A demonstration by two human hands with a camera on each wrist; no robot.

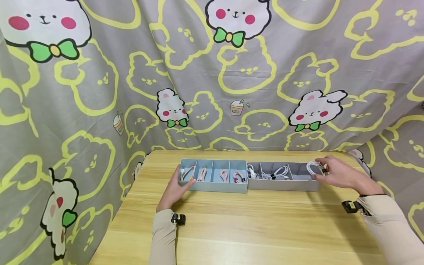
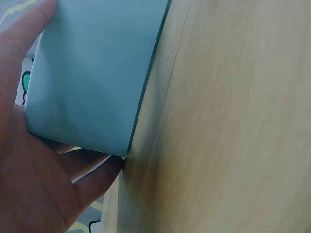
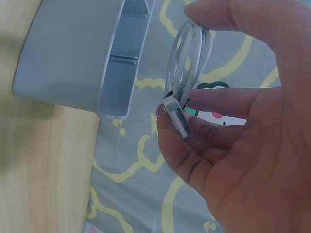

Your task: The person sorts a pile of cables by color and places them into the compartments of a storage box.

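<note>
My right hand [image 1: 338, 173] pinches a coiled white USB cable [image 3: 187, 63] between thumb and fingers. The coil hangs over the right end of the grey divided box [image 1: 281, 184], and its metal plug [image 3: 178, 117] points toward the palm side in the right wrist view. At the left end of the light blue divided box [image 1: 218, 187], my left hand [image 1: 173, 189] grips the corner, thumb on the front and fingers round the end wall [image 2: 97, 77]. Pinkish coiled cables [image 1: 224, 175] lie in the blue box's compartments. White coiled cables [image 1: 278, 172] lie in the grey box's left compartments.
Both boxes stand end to end on a wooden table [image 1: 251, 228], near its back edge. A grey curtain [image 1: 205, 81] with cartoon bears hangs behind and along the sides. A small black camera sits on each wrist.
</note>
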